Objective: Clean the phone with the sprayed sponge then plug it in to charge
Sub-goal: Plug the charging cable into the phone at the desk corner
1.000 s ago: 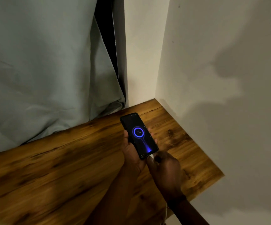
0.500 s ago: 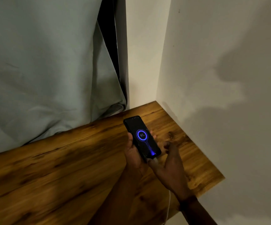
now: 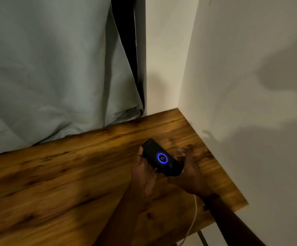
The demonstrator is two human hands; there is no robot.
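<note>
The left hand (image 3: pixel 145 176) grips the phone (image 3: pixel 162 158) near the counter's (image 3: pixel 73 174) far right corner; the right hand (image 3: pixel 188 172) is released, fingers spread, just beside its near end. A white cable (image 3: pixel 194 210) trails off the near edge, and a curtain (image 3: pixel 55 68) hangs along the far edge. Screen up, the phone's long axis runs far-left to near-right

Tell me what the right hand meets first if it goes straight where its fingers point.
Likely only bare table, then the back wall beside the curtain; the right hand passes the phone alongside. Depth is unclear.
</note>
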